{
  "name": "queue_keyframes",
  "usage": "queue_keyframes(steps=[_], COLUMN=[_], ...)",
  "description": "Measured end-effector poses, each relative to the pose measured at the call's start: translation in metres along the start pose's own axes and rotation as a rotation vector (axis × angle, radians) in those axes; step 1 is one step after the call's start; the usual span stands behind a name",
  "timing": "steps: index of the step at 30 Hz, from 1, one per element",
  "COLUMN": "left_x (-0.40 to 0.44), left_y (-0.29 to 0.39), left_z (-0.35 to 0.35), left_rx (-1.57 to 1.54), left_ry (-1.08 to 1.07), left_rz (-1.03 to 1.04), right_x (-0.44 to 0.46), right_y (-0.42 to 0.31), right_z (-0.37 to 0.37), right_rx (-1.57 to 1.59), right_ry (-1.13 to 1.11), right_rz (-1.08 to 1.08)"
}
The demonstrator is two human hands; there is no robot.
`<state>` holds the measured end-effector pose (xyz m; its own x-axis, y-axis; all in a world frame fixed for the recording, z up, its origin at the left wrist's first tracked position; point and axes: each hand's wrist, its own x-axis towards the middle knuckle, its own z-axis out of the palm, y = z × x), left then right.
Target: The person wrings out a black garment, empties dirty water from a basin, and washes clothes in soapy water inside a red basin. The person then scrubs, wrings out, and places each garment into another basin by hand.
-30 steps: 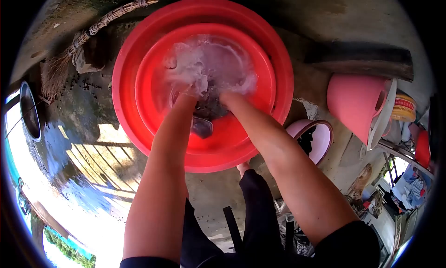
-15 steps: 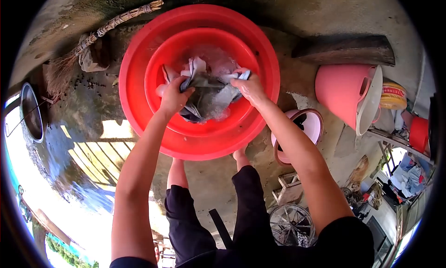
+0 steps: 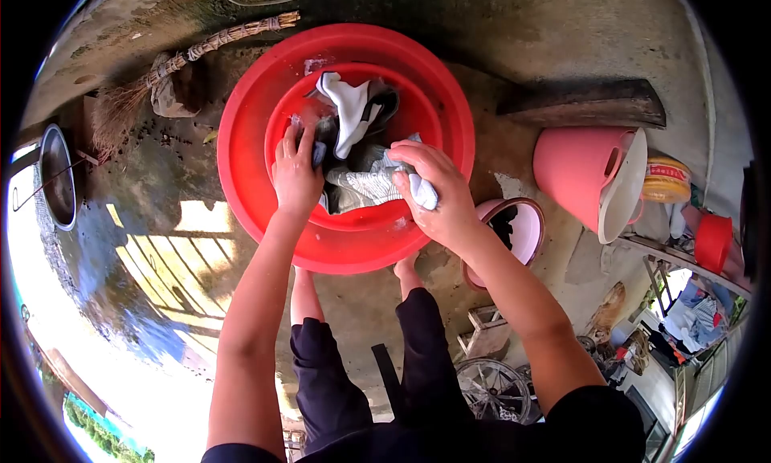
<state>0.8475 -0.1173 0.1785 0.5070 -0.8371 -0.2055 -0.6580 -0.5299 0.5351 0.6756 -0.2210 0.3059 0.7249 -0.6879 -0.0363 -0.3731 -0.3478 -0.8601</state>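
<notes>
A wet garment, grey and white with dark parts, is stretched and bunched over the inner red basin. This basin sits inside a larger red tub. On the left side, my left hand grips a dark fold of the cloth between thumb and fingers. My right hand is closed around the other end, and a pale wad of cloth pokes out below the fingers. White fabric with dark edging stands up between the hands. Part of the cloth is hidden under both hands.
A straw broom lies at the upper left, near a metal basin. To the right are a pink bucket, a pink-lined pot and a wooden beam. A small wooden stool stands below.
Both hands have lifted the garment and pulled it up and outward. The right hand has turned over and come closer. The white fabric now stands higher in the basin.
</notes>
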Motion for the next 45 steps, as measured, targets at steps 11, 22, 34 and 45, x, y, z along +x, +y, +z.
queue_keyframes(steps=[11, 22, 34, 45], left_x=[0.025, 0.013, -0.110, -0.075], left_y=[-0.072, -0.024, 0.102, 0.117], left_z=[0.168, 0.033, -0.166, -0.095], left_rx=[0.473, -0.641, -2.101, -1.723], left_ry=[-0.582, -0.143, 0.056, -0.079], left_rz=[0.011, -0.492, -0.699, -0.460], right_x=[0.011, 0.026, -0.033, 0.001], right_y=[0.199, 0.215, -0.132, -0.040], right_z=[0.134, 0.067, -0.118, 0.009], right_rx=[-0.931, -0.183, 0.420, -0.320], right_ry=[-0.387, -0.112, 0.292, -0.282], right_rz=[0.221, 0.595, 0.217, -0.018])
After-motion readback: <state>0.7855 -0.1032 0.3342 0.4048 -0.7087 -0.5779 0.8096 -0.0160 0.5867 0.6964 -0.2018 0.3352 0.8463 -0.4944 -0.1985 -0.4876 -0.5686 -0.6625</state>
